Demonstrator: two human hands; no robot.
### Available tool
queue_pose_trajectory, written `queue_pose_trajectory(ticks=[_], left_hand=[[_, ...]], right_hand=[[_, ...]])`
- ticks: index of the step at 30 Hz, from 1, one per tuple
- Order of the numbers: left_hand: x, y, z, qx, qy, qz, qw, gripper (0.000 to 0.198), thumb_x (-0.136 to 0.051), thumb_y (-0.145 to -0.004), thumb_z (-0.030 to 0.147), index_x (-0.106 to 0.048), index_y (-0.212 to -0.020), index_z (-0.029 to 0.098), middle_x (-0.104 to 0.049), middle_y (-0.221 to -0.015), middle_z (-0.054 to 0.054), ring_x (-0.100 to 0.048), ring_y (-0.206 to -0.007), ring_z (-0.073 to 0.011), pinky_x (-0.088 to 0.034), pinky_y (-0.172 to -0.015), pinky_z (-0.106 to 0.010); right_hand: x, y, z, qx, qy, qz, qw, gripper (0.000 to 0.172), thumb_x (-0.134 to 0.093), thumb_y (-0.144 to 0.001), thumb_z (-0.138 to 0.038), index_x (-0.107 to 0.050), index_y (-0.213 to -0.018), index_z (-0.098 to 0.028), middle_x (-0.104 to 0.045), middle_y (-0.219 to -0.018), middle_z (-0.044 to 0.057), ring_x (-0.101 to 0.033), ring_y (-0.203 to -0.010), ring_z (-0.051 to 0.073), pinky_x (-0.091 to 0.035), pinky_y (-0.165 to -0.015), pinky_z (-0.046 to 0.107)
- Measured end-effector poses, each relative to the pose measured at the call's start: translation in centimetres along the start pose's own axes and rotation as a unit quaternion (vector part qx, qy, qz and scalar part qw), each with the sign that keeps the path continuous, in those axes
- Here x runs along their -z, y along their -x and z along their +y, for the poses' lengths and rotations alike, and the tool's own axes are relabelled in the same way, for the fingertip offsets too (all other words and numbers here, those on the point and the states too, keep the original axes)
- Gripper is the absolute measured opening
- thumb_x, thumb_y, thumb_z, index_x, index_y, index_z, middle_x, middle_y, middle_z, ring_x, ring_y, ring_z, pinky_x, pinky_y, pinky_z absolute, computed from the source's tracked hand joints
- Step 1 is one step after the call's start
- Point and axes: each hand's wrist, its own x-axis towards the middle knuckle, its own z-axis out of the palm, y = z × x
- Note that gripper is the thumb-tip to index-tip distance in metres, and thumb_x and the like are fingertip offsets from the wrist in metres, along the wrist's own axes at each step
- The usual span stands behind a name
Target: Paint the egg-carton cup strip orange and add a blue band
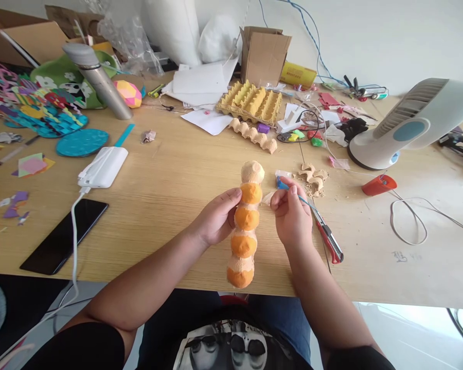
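My left hand (220,216) grips an egg-carton strip (244,245) by its left edge, thumb on top. The strip stands lengthwise over the table's front edge, its row of domes facing up. Orange paint covers the lower domes, while the farthest dome is bare pale pulp. To the right of the strip, my right hand (293,218) is closed on a thin blue paintbrush (304,200), its handle pointing right. The brush's tip is hard to make out. Just beyond those fingers lies a small clear-and-blue item (282,177), partly hidden. A red box cutter (330,239) lies beside my right hand.
Carton scraps (312,177) lie ahead of my right hand, with a red cup (379,185) and white fan (401,123) farther right. Yellow egg trays (250,103) sit at the back. A phone (65,236), power bank (103,167) and steel bottle (100,82) occupy the left.
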Motion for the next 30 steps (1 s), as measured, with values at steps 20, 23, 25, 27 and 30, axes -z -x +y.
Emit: queue_pose_trajectory(ticks=[20, 23, 25, 27, 30], left_hand=[[-0.1, -0.1, -0.1, -0.009, -0.027, -0.042, 0.999, 0.034, -0.093, -0.083, 0.042, -0.081, -0.101, 0.015, -0.078, -0.089, -0.008, -0.071, -0.073, -0.0167, -0.056, -0.064, -0.024], [0.1, -0.2, -0.2, -0.011, -0.031, -0.02, 0.999, 0.027, -0.094, -0.08, 0.031, -0.082, -0.099, 0.015, -0.079, -0.087, -0.007, -0.073, -0.074, -0.0169, -0.058, -0.067, -0.024], [0.2, -0.3, -0.3, -0.021, -0.03, -0.001, 0.999, 0.024, -0.094, -0.081, 0.029, -0.082, -0.097, 0.016, -0.08, -0.088, -0.007, -0.074, -0.076, -0.0173, -0.059, -0.07, -0.025], [0.2, -0.4, -0.4, -0.03, -0.031, 0.006, 0.999, 0.023, -0.094, -0.08, 0.03, -0.082, -0.094, 0.017, -0.08, -0.088, -0.006, -0.074, -0.076, -0.0172, -0.059, -0.071, -0.026], [0.2, -0.4, -0.5, -0.034, -0.035, -0.002, 0.999, 0.024, -0.095, -0.079, 0.032, -0.081, -0.093, 0.018, -0.08, -0.087, -0.006, -0.073, -0.077, -0.0177, -0.058, -0.071, -0.027]], right_hand=[[-0.9, 1.3, 0.7, -0.183, -0.107, -0.152, 0.965, 0.043, -0.086, -0.083, -0.063, -0.066, -0.095, -0.026, -0.074, -0.082, 0.001, -0.075, -0.082, 0.023, -0.061, -0.072, 0.036], [-0.9, 1.3, 0.7, -0.181, -0.103, -0.151, 0.966, 0.045, -0.085, -0.082, -0.065, -0.066, -0.095, -0.026, -0.075, -0.084, 0.002, -0.075, -0.084, 0.024, -0.061, -0.072, 0.036], [-0.9, 1.2, 0.6, -0.183, -0.111, -0.15, 0.965, 0.048, -0.084, -0.081, -0.069, -0.067, -0.095, -0.026, -0.076, -0.086, 0.003, -0.075, -0.087, 0.025, -0.061, -0.073, 0.037], [-1.0, 1.2, 0.6, -0.182, -0.118, -0.148, 0.965, 0.05, -0.081, -0.081, -0.073, -0.069, -0.095, -0.026, -0.077, -0.088, 0.004, -0.075, -0.089, 0.026, -0.061, -0.074, 0.038], [-1.0, 1.2, 0.5, -0.176, -0.123, -0.136, 0.967, 0.049, -0.083, -0.081, -0.071, -0.069, -0.091, -0.025, -0.075, -0.084, 0.003, -0.073, -0.085, 0.025, -0.06, -0.073, 0.038]])
